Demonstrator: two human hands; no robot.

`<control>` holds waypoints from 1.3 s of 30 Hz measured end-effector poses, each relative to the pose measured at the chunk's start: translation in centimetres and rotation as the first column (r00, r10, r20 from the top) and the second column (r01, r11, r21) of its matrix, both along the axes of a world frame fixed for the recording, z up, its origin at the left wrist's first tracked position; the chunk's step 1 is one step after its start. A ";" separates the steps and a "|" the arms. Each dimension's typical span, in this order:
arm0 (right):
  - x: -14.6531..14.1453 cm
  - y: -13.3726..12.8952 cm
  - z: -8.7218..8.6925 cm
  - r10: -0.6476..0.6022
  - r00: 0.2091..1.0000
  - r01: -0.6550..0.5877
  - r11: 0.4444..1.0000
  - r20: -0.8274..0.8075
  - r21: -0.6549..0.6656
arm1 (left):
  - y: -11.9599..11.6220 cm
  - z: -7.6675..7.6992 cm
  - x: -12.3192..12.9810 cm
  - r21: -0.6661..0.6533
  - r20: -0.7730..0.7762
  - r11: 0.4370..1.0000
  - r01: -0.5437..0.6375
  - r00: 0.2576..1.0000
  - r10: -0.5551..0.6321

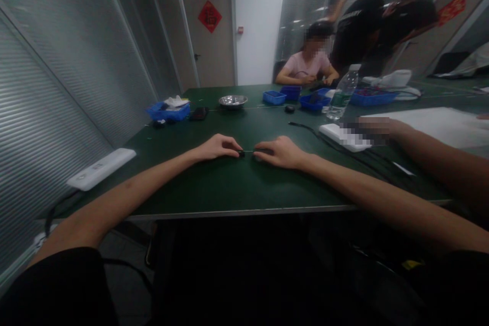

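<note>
Near the table's middle, my left hand [218, 147] pinches a small black piece [241, 154] between thumb and fingertips. Just to the right, my right hand [281, 153] rests low over the green table [225, 188] with its fingers drawn together. Something dark shows under those fingertips, too small and blurred to name. A thin pale line [248, 151] spans the short gap between both hands; whether it is a wire or part of the small piece, I cannot tell.
A white power strip [101, 169] lies left, another [344, 136] right beside a co-worker's hand [374, 130]. Behind are a metal bowl [233, 102], a blue tray [168, 110], a black case [199, 113], a water bottle [344, 94] and a black cable [305, 127].
</note>
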State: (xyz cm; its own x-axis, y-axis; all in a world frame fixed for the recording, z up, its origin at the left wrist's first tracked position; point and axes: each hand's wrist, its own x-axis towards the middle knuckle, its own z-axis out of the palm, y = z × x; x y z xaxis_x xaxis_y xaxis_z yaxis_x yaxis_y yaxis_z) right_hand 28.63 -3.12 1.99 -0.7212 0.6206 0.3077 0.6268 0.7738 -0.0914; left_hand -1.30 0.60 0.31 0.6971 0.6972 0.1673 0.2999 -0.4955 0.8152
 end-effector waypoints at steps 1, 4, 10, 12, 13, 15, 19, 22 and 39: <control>0.0 0.0 0.0 0.003 1.000 -0.003 1.000 -0.004 0.000 | 0.0 0.0 -0.1 -0.005 0.001 1.000 -0.002 1.000 0.002; 0.1 0.1 -0.1 0.013 1.000 -0.013 1.000 -0.007 0.008 | 0.0 0.0 -0.3 0.001 0.002 1.000 -0.001 1.000 0.001; 0.2 0.3 -0.2 0.047 0.999 -0.047 0.998 -0.006 0.032 | -0.1 0.1 -0.2 0.007 0.011 1.000 0.020 1.000 -0.020; 0.2 0.2 -0.2 0.064 0.998 -0.063 0.998 -0.009 0.030 | -0.1 0.1 -0.2 0.002 0.013 1.000 0.016 1.000 -0.016; 0.2 0.2 -0.2 0.069 0.998 -0.069 0.997 -0.010 0.029 | 0.0 0.0 -0.2 -0.002 0.015 1.000 0.015 1.000 -0.015; 0.2 0.1 -0.3 0.076 0.997 -0.076 0.997 -0.009 0.028 | 0.2 -0.1 -0.2 -0.012 0.020 1.000 0.018 1.000 -0.018; 0.0 0.1 -0.5 0.090 0.996 -0.090 0.995 0.001 0.035 | 0.2 -0.1 -0.1 -0.024 0.016 0.999 0.034 0.999 -0.034; -0.4 -0.1 -0.5 0.088 0.996 -0.088 0.995 0.014 0.040 | 0.0 0.0 0.0 -0.012 0.014 0.999 0.050 0.999 -0.050; -0.9 -0.4 -0.4 0.014 0.998 -0.012 0.999 -0.059 0.046 | -0.7 0.8 0.1 0.046 -0.020 0.991 0.128 0.992 -0.127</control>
